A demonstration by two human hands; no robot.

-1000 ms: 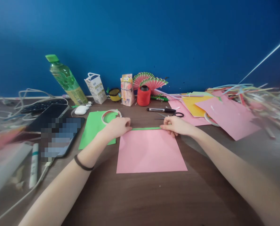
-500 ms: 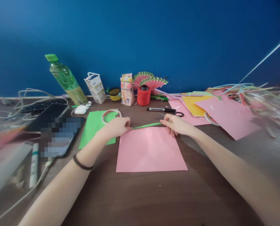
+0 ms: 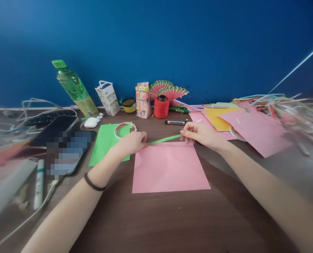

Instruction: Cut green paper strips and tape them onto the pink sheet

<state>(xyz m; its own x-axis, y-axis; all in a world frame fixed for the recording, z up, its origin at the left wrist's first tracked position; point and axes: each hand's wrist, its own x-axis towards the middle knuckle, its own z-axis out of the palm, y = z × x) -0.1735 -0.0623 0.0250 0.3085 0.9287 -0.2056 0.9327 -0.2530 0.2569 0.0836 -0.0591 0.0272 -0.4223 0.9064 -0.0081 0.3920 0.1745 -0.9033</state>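
Observation:
A narrow green paper strip (image 3: 164, 140) stretches along the far edge of a pink paper sheet (image 3: 169, 168) lying flat on the table. The strip's left end is under the closed fingers of my left hand (image 3: 134, 141), at the sheet's far left corner. Between thumb and fingers, my right hand (image 3: 197, 134) pinches the other end, lifted a little above the sheet's far right corner. A roll of tape (image 3: 114, 131) rests on a green paper sheet (image 3: 104, 144) beside my left hand. Behind my right hand lies a black marker (image 3: 175, 122), partly covered; the scissors are mostly hidden.
On the left are a phone (image 3: 74, 154), a white marker (image 3: 39, 184) and a cable. A green bottle (image 3: 74, 89), a carton (image 3: 107, 98) and a red thread spool (image 3: 161, 107) stand along the wall. Pink and yellow papers (image 3: 253, 128) and many strips lie right.
My right hand has risen slightly with its end of the green strip, which now slants upward to the right. My left hand stays at the corner. The scissors handle has become covered.

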